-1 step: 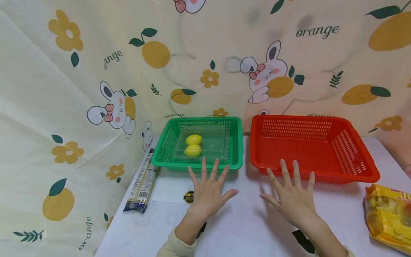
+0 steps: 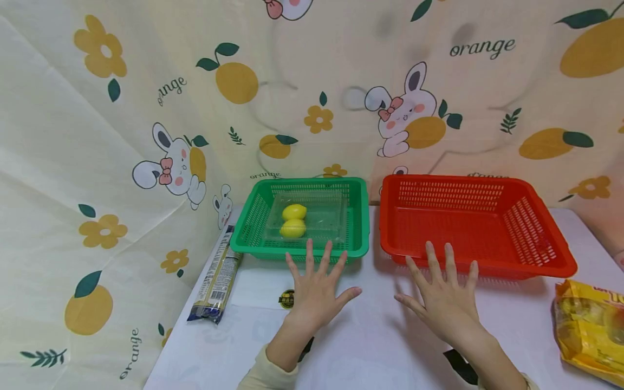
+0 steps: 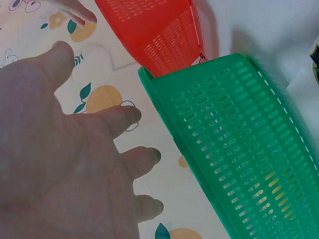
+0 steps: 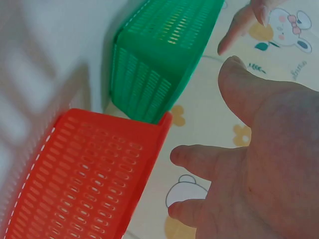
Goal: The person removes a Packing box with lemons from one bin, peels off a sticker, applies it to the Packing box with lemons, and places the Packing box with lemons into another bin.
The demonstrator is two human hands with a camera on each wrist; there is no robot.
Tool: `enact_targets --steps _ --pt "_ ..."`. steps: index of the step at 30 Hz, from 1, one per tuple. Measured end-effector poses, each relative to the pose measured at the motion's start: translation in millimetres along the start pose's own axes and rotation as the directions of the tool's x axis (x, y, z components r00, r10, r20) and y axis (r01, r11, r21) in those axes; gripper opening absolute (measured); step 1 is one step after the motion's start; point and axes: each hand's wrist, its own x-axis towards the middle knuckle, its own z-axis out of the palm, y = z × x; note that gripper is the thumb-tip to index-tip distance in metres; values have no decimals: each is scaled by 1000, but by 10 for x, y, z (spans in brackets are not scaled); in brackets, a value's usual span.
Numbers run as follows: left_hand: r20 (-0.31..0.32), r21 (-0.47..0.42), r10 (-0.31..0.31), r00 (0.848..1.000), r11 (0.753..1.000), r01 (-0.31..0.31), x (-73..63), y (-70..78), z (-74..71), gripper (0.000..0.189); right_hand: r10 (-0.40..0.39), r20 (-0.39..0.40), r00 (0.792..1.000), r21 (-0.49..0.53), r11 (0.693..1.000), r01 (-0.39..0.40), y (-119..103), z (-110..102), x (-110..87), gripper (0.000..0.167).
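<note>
My left hand [image 2: 314, 298] is held with its fingers spread just in front of the green basket [image 2: 299, 253], its fingertips overlapping the near rim in the head view. Inside that basket sits a clear plastic box [image 2: 324, 216] with two lemons [image 2: 293, 228]. Spread in the same way, my right hand [image 2: 446, 306] is in front of the red basket [image 2: 478, 216], whose near rim its fingertips overlap. Neither hand holds anything. Both wrist views show straight fingers beside the slotted basket walls: the green wall [image 3: 239, 144] on the left, the red wall [image 4: 84, 174] on the right.
A long narrow packet [image 2: 214, 281] lies left of the green basket. At the table's right side is a yellow snack bag [image 2: 592, 330]. A round dark sticker [image 2: 286, 299] shows on the white tabletop [image 2: 361, 346]. A patterned cloth [image 2: 312, 70] hangs behind and to the left.
</note>
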Motion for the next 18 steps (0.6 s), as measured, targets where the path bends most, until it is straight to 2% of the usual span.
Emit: enact_targets --steps 3,6,9,11,12,13,14,15,16,18 --pt "12 -11 -7 1000 1000 8 -3 -16 -1 79 3 5 1000 -4 1000 -3 -4 -6 1 86" --pt "16 -63 -17 1000 998 18 -36 -98 3 78 3 17 1000 -4 1000 -3 -22 -12 21 87" --pt "-30 -206 -34 999 978 27 -88 -237 41 74 0 32 999 0 1000 0 -30 -25 47 86" --pt "-96 -351 -76 992 936 37 -106 -350 103 69 -1 40 999 3 1000 0 -29 -34 69 85" --pt "-126 -444 -115 985 895 47 -109 -408 140 67 0 45 999 8 1000 0 -26 -39 80 85" --pt "-141 -550 -169 975 833 65 -108 -467 179 65 1 51 999 11 1000 -1 -24 -42 92 85" --pt "-153 -647 -237 959 758 84 -99 -527 220 62 1 54 999 15 1000 -2 -20 -46 105 84" --pt "-150 -745 -316 937 659 103 -83 -588 256 60 1 56 998 20 1000 -2 -17 -49 120 83" --pt "-131 -832 -403 906 541 120 -65 -651 291 57 -1 55 998 29 1000 0 -14 -53 139 83" --pt "-64 -954 -560 826 277 114 -29 -770 341 53 -7 48 999 61 998 5 -13 -67 183 81"
